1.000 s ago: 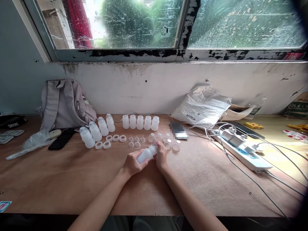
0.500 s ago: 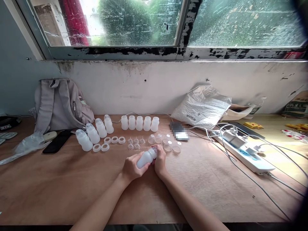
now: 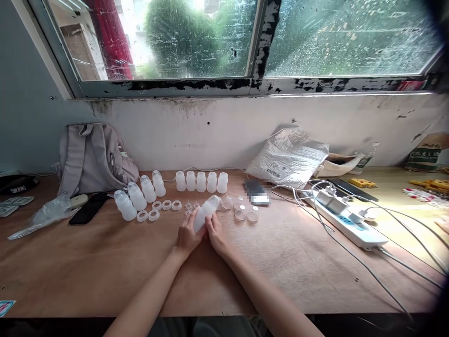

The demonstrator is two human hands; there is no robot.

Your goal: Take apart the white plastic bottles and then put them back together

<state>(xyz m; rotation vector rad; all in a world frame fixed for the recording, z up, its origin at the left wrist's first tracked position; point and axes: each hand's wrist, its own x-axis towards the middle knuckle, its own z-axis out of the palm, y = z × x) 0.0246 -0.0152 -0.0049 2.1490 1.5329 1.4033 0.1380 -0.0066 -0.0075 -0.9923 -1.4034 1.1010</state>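
My left hand is wrapped round a frosted white baby bottle, tilted with its top to the upper right. My right hand presses its fingers against the bottle's right side. Close behind the bottle lie several clear teats, partly hidden by it. Several clear domed caps lie to the right of it. White screw rings are at its left. Several capped baby bottles stand slanting in a row farther left, and several without caps stand behind.
A grey backpack, a black phone and a plastic bag are on the left. At the right lie a silver bubble mailer, a power strip with plugs, and loose white cables. The window wall bounds the table's far side.
Both hands have moved left with the baby bottle, which is now tilted more upright. My right hand has shifted from its top down to its side. The view has shifted slightly.
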